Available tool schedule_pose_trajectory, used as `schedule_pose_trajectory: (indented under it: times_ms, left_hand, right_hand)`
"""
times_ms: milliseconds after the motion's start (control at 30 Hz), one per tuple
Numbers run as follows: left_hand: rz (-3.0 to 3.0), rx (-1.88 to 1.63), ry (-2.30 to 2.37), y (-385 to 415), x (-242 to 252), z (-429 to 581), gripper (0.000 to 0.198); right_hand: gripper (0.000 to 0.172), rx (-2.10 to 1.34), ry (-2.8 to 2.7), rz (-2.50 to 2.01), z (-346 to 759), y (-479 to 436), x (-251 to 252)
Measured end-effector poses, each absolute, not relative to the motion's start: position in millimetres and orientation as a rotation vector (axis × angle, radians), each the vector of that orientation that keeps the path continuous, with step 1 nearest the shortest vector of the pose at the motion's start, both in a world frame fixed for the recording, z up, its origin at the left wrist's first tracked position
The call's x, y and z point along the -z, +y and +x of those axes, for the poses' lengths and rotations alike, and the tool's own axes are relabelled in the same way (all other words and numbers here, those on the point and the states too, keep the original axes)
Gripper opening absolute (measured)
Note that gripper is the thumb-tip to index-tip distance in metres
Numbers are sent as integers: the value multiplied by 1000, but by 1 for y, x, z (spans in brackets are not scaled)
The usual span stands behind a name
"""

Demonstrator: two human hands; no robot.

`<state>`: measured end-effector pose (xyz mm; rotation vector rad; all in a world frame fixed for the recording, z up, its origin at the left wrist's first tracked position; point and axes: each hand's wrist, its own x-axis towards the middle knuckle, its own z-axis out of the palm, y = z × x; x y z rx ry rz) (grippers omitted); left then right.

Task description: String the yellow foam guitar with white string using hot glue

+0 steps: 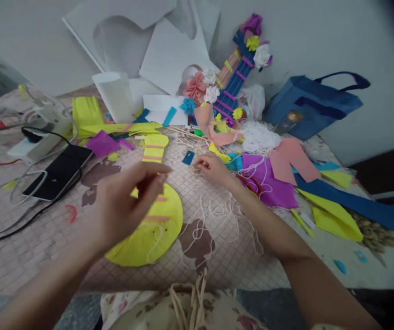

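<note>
My left hand is raised over a yellow paper guitar, its thumb and index finger brought together; what they pinch, if anything, is too small to make out. The guitar lies flat, with pink strips across it and small dark holes, partly hidden by this hand. White string lies in loose loops to the guitar's right, and a piece runs over its body. My right hand is closed at the fingertips near a small blue paper piece. Whatever those fingertips hold is unclear.
Behind stands a decorated blue paper guitar with paper flowers. A white string bundle, purple paper and red-handled scissors lie right. A black phone-like device and cables lie left. A blue bag stands back right.
</note>
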<state>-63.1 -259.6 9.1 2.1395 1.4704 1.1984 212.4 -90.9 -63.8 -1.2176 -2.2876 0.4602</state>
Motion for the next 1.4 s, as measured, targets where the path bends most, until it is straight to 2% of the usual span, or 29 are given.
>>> schedule_pose_trajectory:
  times_ms: [133,233,400,867,1167,1400]
  left_hand:
    - [2084,-983,1713,-172,10,-92,19]
    - [2105,-766,1734,-162,42,-117,23]
    - [2051,-763,1629,-170,66,-116,23]
    - [1989,-700,1589,-179,54,-97,23]
    - [2123,-564,1625,-155,35,-90,26]
    - [2115,-724,1585,-138,33,-81,22]
  right_hand:
    - [16,-457,-2300,-1238,209,-84,69]
    - [15,-468,-2298,-1250,208,-83,70]
    - [12,-473,-2258,-1267,205,-84,71]
    - [14,-646,-2165,-1268,215,-91,77]
    - [13,-519,-2302,-1231,210,-80,72]
    - [14,-449,-2265,-1260,206,-83,75]
